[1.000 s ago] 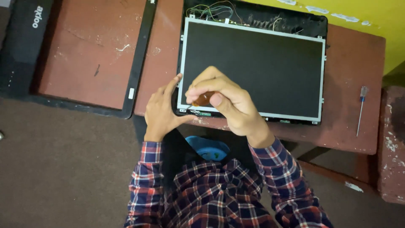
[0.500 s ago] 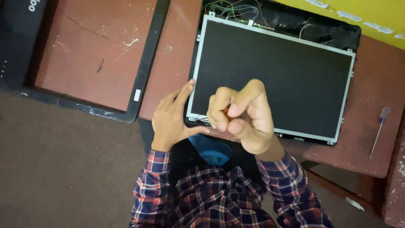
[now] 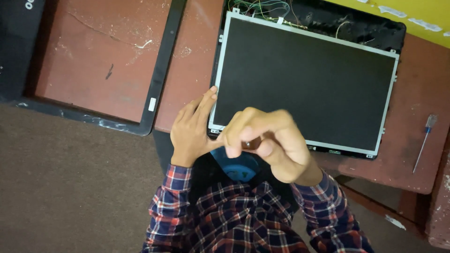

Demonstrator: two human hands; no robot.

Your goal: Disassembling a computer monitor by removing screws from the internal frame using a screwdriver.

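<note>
Already the black bezel frame (image 3: pixel 154 89) lies aside on the counter (image 3: pixel 187 70); the bare screen panel (image 3: pixel 304 86) sits in its back cover. Left hand (image 3: pixel 190 133) presses its corner, fingers spread; right hand (image 3: pixel 265 143) pinches a small brown object (blurred).

Both arms wear long checked sleeves (image 3: pixel 168 206) in red, navy and white, cuffs at the wrists.

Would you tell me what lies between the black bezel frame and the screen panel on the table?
In the head view, only bare reddish table lies between the bezel frame and the screen panel; the left hand sits at that strip's near end.
</note>
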